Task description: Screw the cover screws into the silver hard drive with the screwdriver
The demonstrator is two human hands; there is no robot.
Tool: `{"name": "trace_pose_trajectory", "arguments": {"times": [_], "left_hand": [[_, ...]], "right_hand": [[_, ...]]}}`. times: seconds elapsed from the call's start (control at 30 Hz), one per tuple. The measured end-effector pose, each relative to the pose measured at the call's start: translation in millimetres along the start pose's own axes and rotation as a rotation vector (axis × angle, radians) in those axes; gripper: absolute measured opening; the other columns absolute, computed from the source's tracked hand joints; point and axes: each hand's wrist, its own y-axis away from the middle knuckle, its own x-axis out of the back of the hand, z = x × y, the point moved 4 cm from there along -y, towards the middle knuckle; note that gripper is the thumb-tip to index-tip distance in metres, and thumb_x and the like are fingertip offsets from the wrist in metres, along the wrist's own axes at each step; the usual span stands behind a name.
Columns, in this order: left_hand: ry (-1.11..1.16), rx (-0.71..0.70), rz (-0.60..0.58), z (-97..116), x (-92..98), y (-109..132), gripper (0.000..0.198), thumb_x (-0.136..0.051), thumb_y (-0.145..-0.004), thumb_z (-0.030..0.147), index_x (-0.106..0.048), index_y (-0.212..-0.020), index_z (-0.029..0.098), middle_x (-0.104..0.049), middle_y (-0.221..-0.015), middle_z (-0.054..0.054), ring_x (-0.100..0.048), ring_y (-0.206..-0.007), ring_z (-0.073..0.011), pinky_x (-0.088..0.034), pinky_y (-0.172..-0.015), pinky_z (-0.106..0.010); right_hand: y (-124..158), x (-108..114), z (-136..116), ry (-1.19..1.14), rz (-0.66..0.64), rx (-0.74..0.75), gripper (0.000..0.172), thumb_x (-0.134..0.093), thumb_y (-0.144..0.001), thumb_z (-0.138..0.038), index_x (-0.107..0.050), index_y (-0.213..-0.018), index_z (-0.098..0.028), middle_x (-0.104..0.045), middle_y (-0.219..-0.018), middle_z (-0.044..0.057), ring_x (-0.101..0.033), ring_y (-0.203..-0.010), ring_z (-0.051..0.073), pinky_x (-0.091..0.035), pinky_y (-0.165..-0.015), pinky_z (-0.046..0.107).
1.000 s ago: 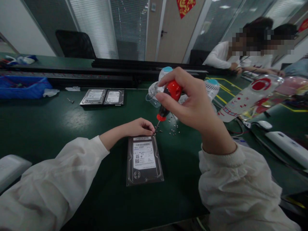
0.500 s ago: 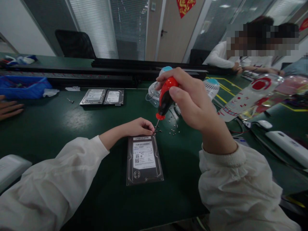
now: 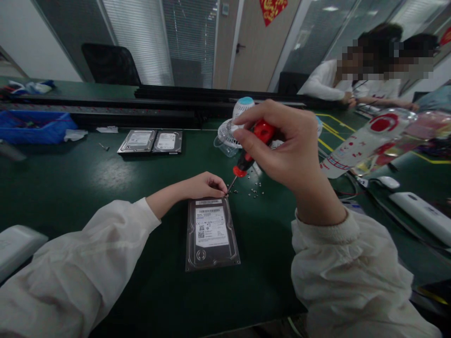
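A hard drive [image 3: 212,234] with a white label lies flat on the green table [image 3: 151,291]. My right hand [image 3: 285,145] grips a red and black screwdriver [image 3: 245,162], which leans with its handle up to the right. Its tip meets the drive's far right corner. At that same corner the fingertips of my left hand [image 3: 207,185] are pressed together beside the tip; what they hold, if anything, is too small to tell. Several small screws [image 3: 256,190] are scattered just beyond the drive, to the right.
Two more drives [image 3: 150,142] lie further back, left of small white fans [image 3: 241,117]. A blue bin [image 3: 35,126] stands far left. On the right are a bottle [image 3: 369,141], a power strip [image 3: 421,218] and cables. People sit at the back right.
The screwdriver handle has tilted further to the right, and my right hand has shifted right with it. Another person's hand at the left edge has gone; a blurred grey shape shows there.
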Motion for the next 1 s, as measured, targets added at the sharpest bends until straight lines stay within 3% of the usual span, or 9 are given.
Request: {"name": "trace_pose_trajectory", "arguments": {"times": [0.13,0.23,0.33,0.5,0.6,0.7,0.77,0.87,1.0], "left_hand": [[-0.002,0.001,0.003,0.1,0.1,0.6,0.008,-0.08,-0.078,0.023,-0.074,-0.079,0.018,-0.072,-0.078,0.0,-0.064,-0.071,-0.0138,-0.051,-0.075,-0.031],[-0.001,0.005,0.006,-0.9,0.2,0.3,0.011,-0.081,-0.077,0.025,-0.073,-0.077,0.018,-0.072,-0.079,0.0,-0.064,-0.071,-0.0135,-0.051,-0.074,-0.03],[0.001,0.01,0.001,-1.7,0.1,0.2,0.011,-0.081,-0.077,0.025,-0.073,-0.078,0.017,-0.073,-0.08,0.0,-0.064,-0.071,-0.0134,-0.051,-0.074,-0.03],[-0.002,0.006,0.0,-1.3,0.8,0.2,0.011,-0.081,-0.077,0.025,-0.073,-0.079,0.017,-0.074,-0.082,-0.001,-0.065,-0.073,-0.0138,-0.051,-0.074,-0.03],[-0.001,0.002,-0.006,-1.7,0.9,0.0,0.011,-0.081,-0.077,0.025,-0.073,-0.079,0.017,-0.074,-0.083,0.0,-0.065,-0.074,-0.014,-0.051,-0.076,-0.03],[0.001,-0.004,-0.011,-1.7,0.5,0.2,0.011,-0.08,-0.078,0.025,-0.073,-0.079,0.017,-0.074,-0.082,0.0,-0.065,-0.073,-0.0137,-0.052,-0.076,-0.03],[-0.001,-0.008,-0.01,-1.0,0.2,0.5,0.011,-0.08,-0.079,0.025,-0.073,-0.079,0.017,-0.074,-0.082,0.0,-0.065,-0.072,-0.0137,-0.052,-0.076,-0.031],[-0.007,-0.007,-0.006,0.2,0.0,0.8,0.011,-0.081,-0.077,0.024,-0.073,-0.078,0.017,-0.074,-0.082,-0.001,-0.066,-0.074,-0.0144,-0.052,-0.077,-0.031],[-0.018,-0.006,-0.005,-0.8,0.5,0.5,0.01,-0.081,-0.078,0.024,-0.074,-0.079,0.018,-0.074,-0.082,-0.001,-0.066,-0.074,-0.0147,-0.052,-0.076,-0.031]], "right_hand": [[-0.1,1.9,-0.7,0.074,-0.042,-0.05,0.032,-0.057,-0.097,-0.054,-0.062,-0.086,-0.024,-0.066,-0.08,0.002,-0.06,-0.073,0.017,-0.052,-0.077,0.036],[-2.1,2.1,-5.1,0.004,-0.131,-0.03,0.021,-0.043,-0.099,-0.036,-0.06,-0.096,-0.026,-0.07,-0.101,0.007,-0.064,-0.097,0.024,-0.051,-0.093,0.045],[-3.3,0.9,-8.4,-0.108,-0.181,0.012,0.022,-0.043,-0.089,-0.019,-0.059,-0.102,-0.026,-0.07,-0.121,0.008,-0.062,-0.121,0.026,-0.047,-0.105,0.047],[-2.4,1.7,-4.4,0.061,-0.11,-0.031,0.014,-0.057,-0.095,-0.036,-0.063,-0.094,-0.024,-0.071,-0.091,0.005,-0.065,-0.081,0.021,-0.054,-0.081,0.041],[-1.7,1.4,-2.7,0.073,-0.147,-0.029,0.022,-0.056,-0.097,-0.044,-0.064,-0.1,-0.024,-0.073,-0.102,0.007,-0.067,-0.093,0.024,-0.054,-0.085,0.042],[-1.6,1.2,-4.0,-0.052,-0.184,0.038,0.026,-0.049,-0.095,-0.03,-0.063,-0.116,-0.026,-0.072,-0.127,0.008,-0.066,-0.118,0.024,-0.053,-0.098,0.043],[-1.7,1.7,-3.6,-0.057,-0.169,0.046,0.029,-0.051,-0.092,-0.025,-0.064,-0.118,-0.027,-0.073,-0.123,0.006,-0.069,-0.111,0.023,-0.054,-0.097,0.042],[-2.1,3.6,-1.2,0.063,-0.098,-0.007,0.02,-0.063,-0.091,-0.035,-0.066,-0.109,-0.027,-0.075,-0.106,0.006,-0.069,-0.09,0.025,-0.056,-0.086,0.045],[-1.7,4.2,-4.0,0.062,-0.106,-0.007,0.03,-0.058,-0.096,-0.05,-0.068,-0.114,-0.028,-0.075,-0.111,0.008,-0.067,-0.103,0.028,-0.055,-0.093,0.048]]}}
